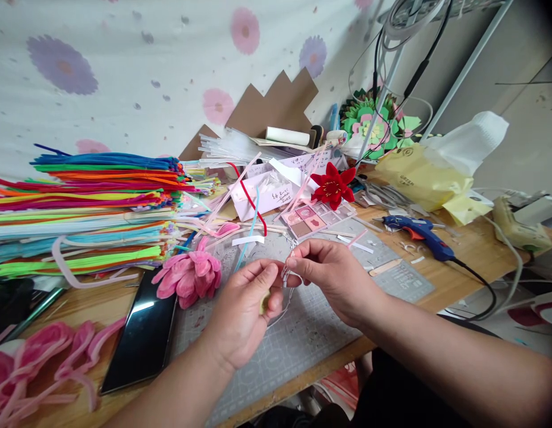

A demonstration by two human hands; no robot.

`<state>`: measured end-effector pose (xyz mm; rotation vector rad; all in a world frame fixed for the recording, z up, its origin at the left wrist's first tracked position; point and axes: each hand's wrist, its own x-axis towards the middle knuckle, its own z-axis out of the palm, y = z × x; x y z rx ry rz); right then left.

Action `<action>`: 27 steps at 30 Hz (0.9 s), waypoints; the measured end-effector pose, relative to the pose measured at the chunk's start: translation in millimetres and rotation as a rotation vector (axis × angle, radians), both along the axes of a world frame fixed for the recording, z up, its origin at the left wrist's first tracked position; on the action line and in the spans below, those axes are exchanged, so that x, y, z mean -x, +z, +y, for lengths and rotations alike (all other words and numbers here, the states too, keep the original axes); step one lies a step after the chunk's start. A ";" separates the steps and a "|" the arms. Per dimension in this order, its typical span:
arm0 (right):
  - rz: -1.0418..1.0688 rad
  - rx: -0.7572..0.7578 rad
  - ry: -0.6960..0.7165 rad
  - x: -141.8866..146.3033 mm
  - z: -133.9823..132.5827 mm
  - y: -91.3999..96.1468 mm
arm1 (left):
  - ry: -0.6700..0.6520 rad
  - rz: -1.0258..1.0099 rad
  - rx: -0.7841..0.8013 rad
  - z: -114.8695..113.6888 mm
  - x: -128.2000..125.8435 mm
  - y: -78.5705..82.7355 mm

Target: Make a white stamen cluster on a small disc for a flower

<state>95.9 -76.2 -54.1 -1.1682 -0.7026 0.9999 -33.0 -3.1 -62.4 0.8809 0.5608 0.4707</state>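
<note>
Both my hands meet over a grey cutting mat point(311, 324). My left hand point(242, 312) is closed, pinching a thin white pipe cleaner point(285, 274) between thumb and forefinger, with a small yellowish piece tucked in its fingers. My right hand point(332, 276) is closed too, pinching the same white pipe cleaner from the right. The strand loops down below my left hand. A pink pipe-cleaner flower point(189, 278) lies just left of my left hand.
A tall stack of coloured pipe cleaners point(88, 208) fills the left. A black phone point(144, 333) lies at front left beside pink petal loops point(44, 356). A red flower point(333, 185), a makeup palette point(314, 219), a blue glue gun point(419, 233) and a yellow bag point(421, 175) lie beyond.
</note>
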 end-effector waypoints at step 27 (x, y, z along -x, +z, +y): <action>0.070 0.076 0.038 -3.6 -0.7 0.8 | -0.134 0.098 0.014 4.5 1.2 3.7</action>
